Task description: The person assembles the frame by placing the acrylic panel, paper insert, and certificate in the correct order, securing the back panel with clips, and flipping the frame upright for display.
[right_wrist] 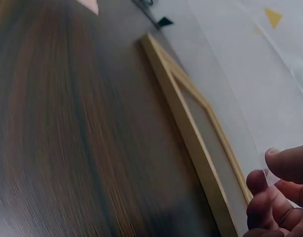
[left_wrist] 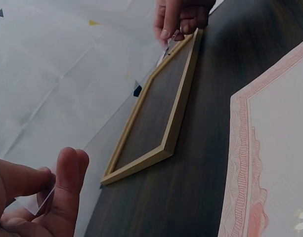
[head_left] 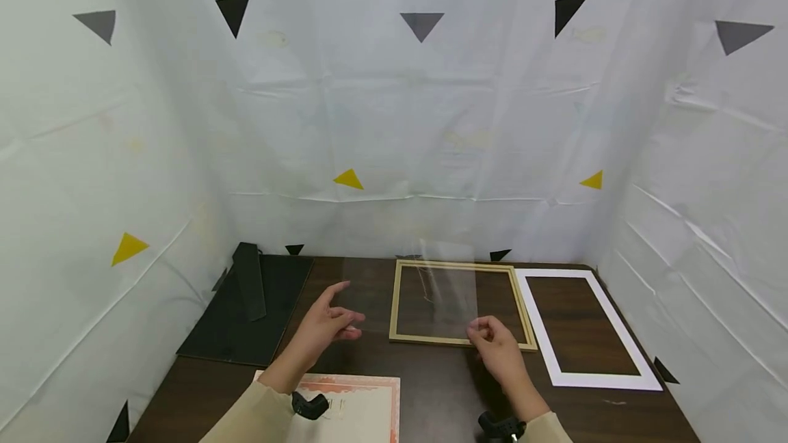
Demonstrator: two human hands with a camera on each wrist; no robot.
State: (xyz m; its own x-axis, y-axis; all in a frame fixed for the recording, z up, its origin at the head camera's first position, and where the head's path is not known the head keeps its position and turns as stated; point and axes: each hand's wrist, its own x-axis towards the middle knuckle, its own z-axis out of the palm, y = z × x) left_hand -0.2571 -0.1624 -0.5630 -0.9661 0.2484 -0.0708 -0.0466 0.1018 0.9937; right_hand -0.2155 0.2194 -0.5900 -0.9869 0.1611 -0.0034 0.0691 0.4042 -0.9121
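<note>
A clear plastic sheet point(head_left: 454, 286) is held up between both hands, its reflections showing over the frame in the head view. My left hand point(head_left: 329, 323) pinches one corner of the sheet; in the left wrist view that corner point(left_wrist: 36, 203) pokes out between thumb and fingers. At the opposite side my right hand point(head_left: 497, 347) grips the sheet's lower corner between thumb and fingertips, seen close in the right wrist view point(right_wrist: 282, 190). Behind and below the sheet lies a thin gold picture frame point(head_left: 431, 341) with the dark table showing through its opening.
A white mat border point(head_left: 606, 381) lies right of the frame. To the left is a black backing board point(head_left: 212, 340) with its stand point(head_left: 249, 282). A certificate with a pink border point(head_left: 363, 409) lies near the front edge. White curtains point(head_left: 418, 122) enclose the dark wooden table point(head_left: 437, 388).
</note>
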